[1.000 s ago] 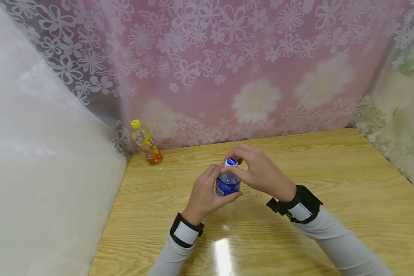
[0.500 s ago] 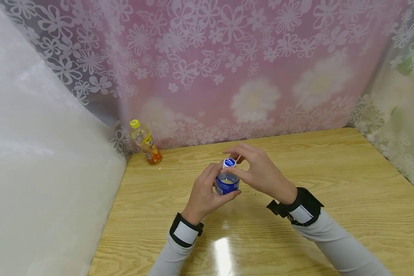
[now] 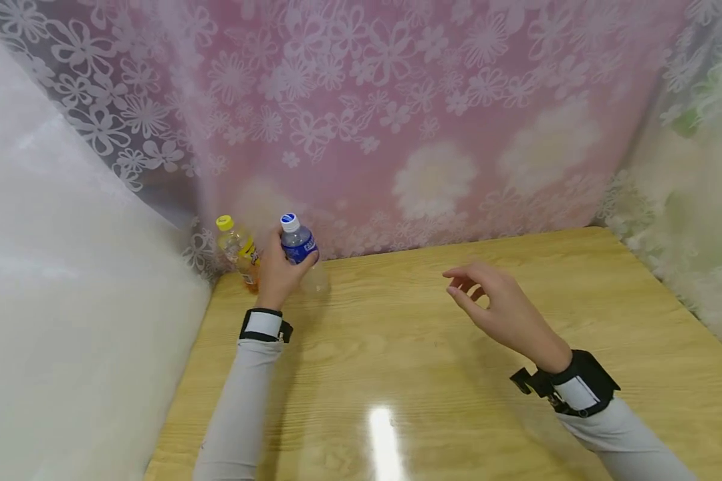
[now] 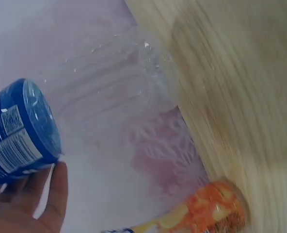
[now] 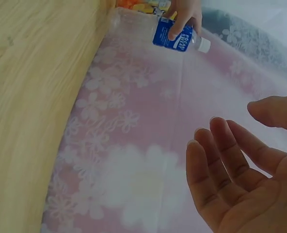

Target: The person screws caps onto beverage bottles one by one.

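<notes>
Bottle (image 3: pixel 299 248) with the blue label and white cap (image 3: pixel 289 222) is up in the left hand (image 3: pixel 279 275), fingers (image 5: pixel 174 30) wrapped round its blue band, and it's at the far left corner of the tabletop (image 3: pixel 433 374). Cap's on, by the look of it, sitting square on the neck. The clear lower half hangs just past those fingers, close to the wood; whether the base is touching down, I can't tell. Just beyond the left fingers stands the second bottle (image 3: pixel 238 248), yellow cap, orange label, tucked against the flowered curtain (image 3: pixel 433 120). The two bottles are just beside each other, not clearly touching.

Right hand (image 3: pixel 498 308) is well apart from all that, hovering over the middle of the tabletop, fingers (image 5: pixel 216 174) loose and spread, holding nothing.

So I'd call it nearly finished: bottle capped and carried across to its neighbour. What looks left is setting it down upright and letting go.
</notes>
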A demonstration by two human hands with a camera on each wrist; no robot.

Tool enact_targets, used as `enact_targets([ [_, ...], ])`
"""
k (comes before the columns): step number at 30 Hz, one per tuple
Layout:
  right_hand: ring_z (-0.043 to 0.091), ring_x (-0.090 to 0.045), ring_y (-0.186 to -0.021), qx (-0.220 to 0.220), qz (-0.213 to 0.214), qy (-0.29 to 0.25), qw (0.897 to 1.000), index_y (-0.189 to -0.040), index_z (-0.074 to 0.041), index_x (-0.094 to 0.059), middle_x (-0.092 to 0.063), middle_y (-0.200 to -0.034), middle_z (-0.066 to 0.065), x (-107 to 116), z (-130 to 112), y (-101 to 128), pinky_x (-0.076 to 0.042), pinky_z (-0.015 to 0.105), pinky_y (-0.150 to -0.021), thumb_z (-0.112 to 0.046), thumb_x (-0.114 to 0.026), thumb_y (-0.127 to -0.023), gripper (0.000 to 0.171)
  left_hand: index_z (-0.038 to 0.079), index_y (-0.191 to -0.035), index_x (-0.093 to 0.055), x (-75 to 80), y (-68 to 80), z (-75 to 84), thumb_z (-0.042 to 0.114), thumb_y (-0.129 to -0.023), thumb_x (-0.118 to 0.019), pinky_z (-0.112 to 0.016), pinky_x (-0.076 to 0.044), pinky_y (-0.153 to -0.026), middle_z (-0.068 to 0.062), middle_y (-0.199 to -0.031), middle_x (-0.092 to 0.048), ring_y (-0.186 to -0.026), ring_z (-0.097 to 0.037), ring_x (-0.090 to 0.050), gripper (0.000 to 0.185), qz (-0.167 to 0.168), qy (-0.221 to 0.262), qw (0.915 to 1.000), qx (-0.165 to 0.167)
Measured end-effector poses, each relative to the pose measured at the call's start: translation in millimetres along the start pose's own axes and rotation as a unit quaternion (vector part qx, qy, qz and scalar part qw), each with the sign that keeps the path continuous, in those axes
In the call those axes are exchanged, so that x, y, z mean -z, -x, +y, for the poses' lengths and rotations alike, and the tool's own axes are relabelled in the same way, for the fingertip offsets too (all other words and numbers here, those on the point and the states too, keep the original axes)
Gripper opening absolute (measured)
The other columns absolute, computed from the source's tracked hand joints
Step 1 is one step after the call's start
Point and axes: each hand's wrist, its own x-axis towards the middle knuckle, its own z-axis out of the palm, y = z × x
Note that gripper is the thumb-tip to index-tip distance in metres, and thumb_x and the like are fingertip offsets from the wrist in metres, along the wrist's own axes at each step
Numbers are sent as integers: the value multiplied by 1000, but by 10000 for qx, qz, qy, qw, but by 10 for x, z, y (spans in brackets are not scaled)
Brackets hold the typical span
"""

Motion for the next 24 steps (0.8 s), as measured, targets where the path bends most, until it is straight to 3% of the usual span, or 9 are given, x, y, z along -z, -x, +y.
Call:
enact_targets([
  [5, 11, -62, -90, -249, 25, 202, 9995, -129, -12, -66, -66, -103, -4, 39, 110, 190, -56, 30, -73, -18, -61, -103, 27, 9, -157, -31, 60, -171, -229, 36, -88, -80, -58, -38, -114, -17, -152, -46, -139, -38, -47, 89, 403, -468, 9964, 589],
  [9, 11, -63, -89, -321, 99, 270, 9991, -131, -12, -64, -66, -102, -3, 63, 182, 283, -56, 31, -71, -15, -62, -103, 28, 10, -158, -29, 17, -186, -327, 34, -88, -80, -57, -36, -116, -16, -154, -45, -141, -37, -46, 89, 389, -489, 9947, 816],
  [19, 14, -64, -87, -590, -121, 172, 9980, -138, -9, -57, -66, -104, 1, 11, 313, 334, -56, 29, -71, -13, -62, -102, 37, 13, -162, -18, -65, -135, -432, 33, -85, -84, -55, -35, -117, -18, -159, -38, -144, -37, -42, 104, 608, -256, 9937, 909],
  [22, 19, -64, -90, -758, -329, 282, 9962, -139, -7, -56, -65, -107, 5, -9, 409, 331, -56, 35, -74, -16, -61, -103, 38, 10, -162, -18, -67, 2, -426, 39, -86, -82, -56, -41, -111, -20, -157, -38, -140, -39, -46, 103, 846, -430, 9932, 676],
  [24, 24, -64, -94, -840, -382, 509, 9944, -139, -6, -56, -63, -110, 8, -25, 510, 342, -56, 41, -77, -19, -61, -103, 39, 7, -158, -24, -70, 153, -413, 46, -87, -78, -56, -50, -99, -21, -151, -42, -127, -40, -55, 98, 1087, -808, 9901, 368],
])
